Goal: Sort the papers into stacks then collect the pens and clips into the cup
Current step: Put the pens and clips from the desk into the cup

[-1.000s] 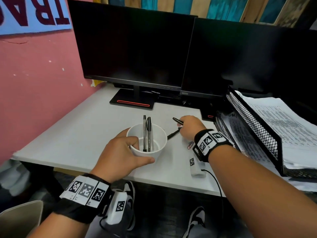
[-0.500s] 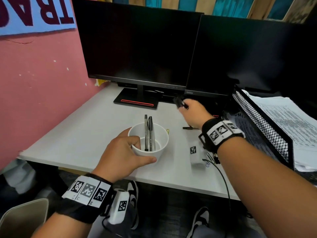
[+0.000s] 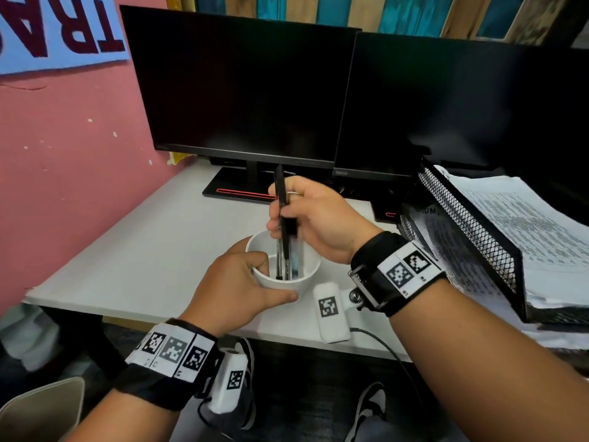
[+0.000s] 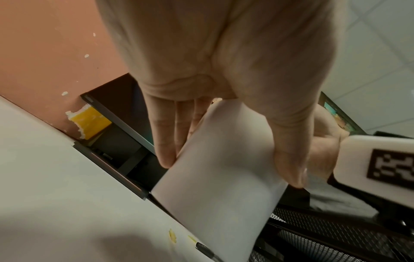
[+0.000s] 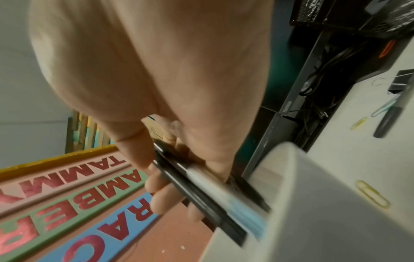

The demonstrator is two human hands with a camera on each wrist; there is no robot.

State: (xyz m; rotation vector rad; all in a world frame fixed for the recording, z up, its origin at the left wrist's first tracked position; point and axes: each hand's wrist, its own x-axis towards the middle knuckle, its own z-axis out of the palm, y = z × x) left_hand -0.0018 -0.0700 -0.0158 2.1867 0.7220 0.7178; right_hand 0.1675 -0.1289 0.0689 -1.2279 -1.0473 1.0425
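A white cup [image 3: 306, 283] stands near the desk's front edge. My left hand [image 3: 275, 280] grips it, fingers [image 4: 164, 141] on the far wall and thumb on the near wall [image 4: 224, 177]. Directly over the cup, my right hand [image 3: 283, 212] holds dark pens [image 3: 280, 193] upright, and their lower ends reach down inside the cup. In the right wrist view the fingers curl round these pens [image 5: 199, 191], at least two of them, at the cup rim [image 5: 284, 156]. Other pens [image 3: 288, 266] stand in the cup. Printed papers [image 3: 526, 224] lie in the mesh tray.
The black mesh tray [image 3: 462, 231] stands at the right, two monitors [image 3: 242, 90] at the back, a pink wall at the left. Behind the cup the desk holds yellow paper clips [image 5: 358, 123], a teal clip [image 5: 383, 106], a binder clip [image 5: 398, 83] and a black marker [image 5: 387, 122].
My right hand lifted pens from the desk beside the tray and swung left to the cup, where their tips now dip in. My left hand kept its hold on the cup.
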